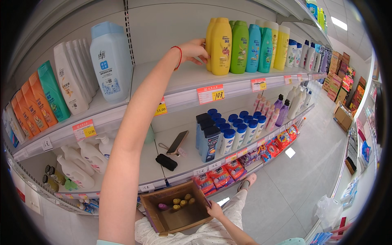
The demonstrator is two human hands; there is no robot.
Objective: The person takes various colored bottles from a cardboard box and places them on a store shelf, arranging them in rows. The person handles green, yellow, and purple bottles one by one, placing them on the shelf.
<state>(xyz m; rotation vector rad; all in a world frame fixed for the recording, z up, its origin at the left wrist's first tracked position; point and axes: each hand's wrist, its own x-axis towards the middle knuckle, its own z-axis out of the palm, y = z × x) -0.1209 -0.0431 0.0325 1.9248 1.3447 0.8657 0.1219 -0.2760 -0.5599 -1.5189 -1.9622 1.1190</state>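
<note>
My left hand, with a red string at the wrist, reaches up to the upper shelf. Its fingers are apart at the left side of two yellow Rejoice bottles; whether they press on the rear one is unclear. Green, blue and teal bottles stand upright to the right. Low down, my right hand grips the right edge of an open cardboard box by my lap. Inside the box are several bottles with yellow caps and one with a purple cap.
Large pale-blue bottle and white bottles stand at the upper left. On the lower shelf lie a phone and a black pouch, beside Clear bottles and blue-capped bottles. Detergent bags sit below. An open carton stands down the aisle.
</note>
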